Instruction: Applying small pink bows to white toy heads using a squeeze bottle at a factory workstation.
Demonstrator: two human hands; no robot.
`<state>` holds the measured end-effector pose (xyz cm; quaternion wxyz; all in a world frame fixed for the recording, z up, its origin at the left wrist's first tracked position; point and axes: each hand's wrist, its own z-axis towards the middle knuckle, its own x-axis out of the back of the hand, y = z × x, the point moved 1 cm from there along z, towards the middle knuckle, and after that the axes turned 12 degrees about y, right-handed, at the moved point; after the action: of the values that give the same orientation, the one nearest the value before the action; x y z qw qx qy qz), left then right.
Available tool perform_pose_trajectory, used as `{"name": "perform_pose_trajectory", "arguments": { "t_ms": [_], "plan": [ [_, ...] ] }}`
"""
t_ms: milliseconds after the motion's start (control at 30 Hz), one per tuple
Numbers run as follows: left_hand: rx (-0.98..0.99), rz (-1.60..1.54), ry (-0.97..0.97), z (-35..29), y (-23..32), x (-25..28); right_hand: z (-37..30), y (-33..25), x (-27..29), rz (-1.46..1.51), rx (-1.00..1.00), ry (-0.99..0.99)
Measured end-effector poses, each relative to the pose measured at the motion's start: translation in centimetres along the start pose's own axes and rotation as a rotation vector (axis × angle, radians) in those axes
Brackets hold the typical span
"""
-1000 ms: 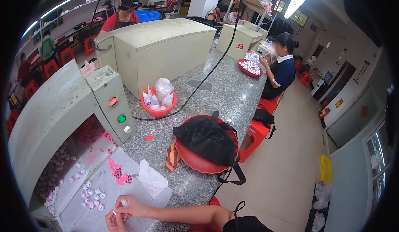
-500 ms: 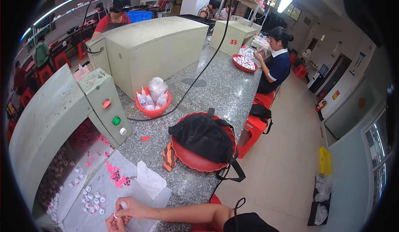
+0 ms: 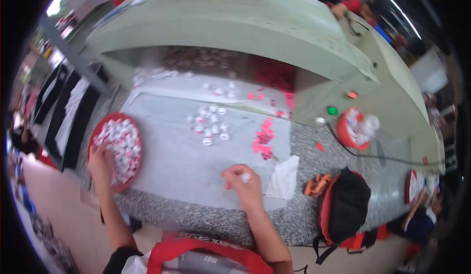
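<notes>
On the grey sheet (image 3: 181, 151) in front of the person, things look pretty different from a second ago. Back then both hands were bunched together at the near edge, working one small white cap between them. Now they've split up: the left hand (image 3: 101, 163) has gone out to the red tray (image 3: 132, 168) of white caps on the left and rests on its near rim, fingers spread over the pile. Can't tell if it's actually got one pinched yet, too blurry. The right hand (image 3: 243, 183) is curled near the middle of the sheet with the fingers closed on a cap (image 3: 245, 177), so that piece sits right at its fingertips.

The view also swung hard, so now you're looking straight down at the tabletop (image 3: 304, 141) instead of across the room. My read: one piece is about finished and the left hand is fetching the next from the tray.

Loose caps (image 3: 211, 124) and pink bits (image 3: 264, 139) lie further back, with a white paper scrap (image 3: 284, 178) just right of the right hand and a black bag (image 3: 346, 205) further right.
</notes>
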<state>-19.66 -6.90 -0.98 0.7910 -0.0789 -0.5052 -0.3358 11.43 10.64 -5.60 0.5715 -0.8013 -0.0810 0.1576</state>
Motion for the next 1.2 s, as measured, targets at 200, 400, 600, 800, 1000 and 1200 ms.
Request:
{"name": "perform_pose_trajectory", "arguments": {
  "t_ms": [200, 400, 600, 800, 1000, 1200],
  "plan": [
    [-0.113, -0.650, 0.058, 0.4, 12.7, -3.7, -0.5, 0.1, -1.0, 0.279, 0.040, -0.042],
    [-0.347, -0.519, -0.086, -1.2, 16.6, -11.1, -0.7, -1.4, 2.0, 0.260, 0.231, 0.114],
    [-0.004, -0.859, -0.270, -2.8, 15.6, -8.6, 6.6, -2.0, 12.5, 0.464, 0.294, 0.535],
    [0.592, -1.670, -0.755, -3.0, 17.2, -4.8, 11.9, -6.3, 13.1, 0.391, 0.222, 0.739],
    [0.565, -1.737, -0.828, -1.0, 19.1, -6.1, 13.2, -5.8, 12.5, 0.348, 0.243, 0.833],
    [0.520, -1.823, -0.916, -0.8, 25.0, -6.1, 13.6, -5.6, 12.7, 0.263, 0.275, 0.882]
  ]
}}
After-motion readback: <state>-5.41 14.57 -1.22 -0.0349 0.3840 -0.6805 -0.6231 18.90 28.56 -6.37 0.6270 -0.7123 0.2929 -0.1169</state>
